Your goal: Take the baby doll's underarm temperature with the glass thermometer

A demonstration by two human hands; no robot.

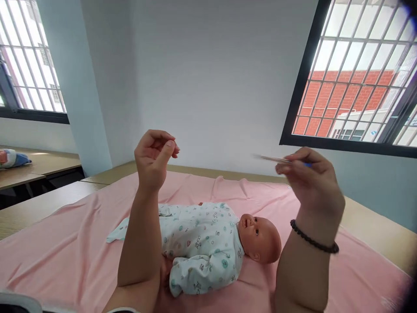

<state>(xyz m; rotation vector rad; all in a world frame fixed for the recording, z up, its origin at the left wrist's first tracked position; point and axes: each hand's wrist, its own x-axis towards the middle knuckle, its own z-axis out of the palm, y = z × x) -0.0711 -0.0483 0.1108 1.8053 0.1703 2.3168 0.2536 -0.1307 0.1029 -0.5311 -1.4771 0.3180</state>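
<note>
Pink cloth (65,243) covers the wooden surface (29,213) below both raised hands, and a baby doll (208,248) lies on it on its back, directly beneath and between the two forearms. The doll wears a white printed sleepsuit and its bare head points toward the right hand's side.

The right hand (309,182) is held up at about eye level, fingers pinched narrow around a thin stick-like object (272,159), probably a thermometer, with a blue end showing at the fingertips. Its pale tip points toward the left hand and is blurred, so details cannot be read. A dark beaded bracelet (314,241) circles the right wrist.

The left hand (154,158) is also lifted, thumb and fingers loosely closed together; whether anything small sits between them cannot be told.

As a judgement, the stick is in hand and being looked at or readied in the air, well above the doll. The doll itself is fully dressed and untouched by the hands at this moment, so any work on it appears not yet begun.

Beyond the hands stands a plain pale wall. A barred window (355,74) sits above the right hand, showing a red brick building, and another barred window (29,65) lies far beyond the left hand. A bundle of fabric (13,157) rests on a separate desk under that window. Nothing lies between the hands and the doll.
</note>
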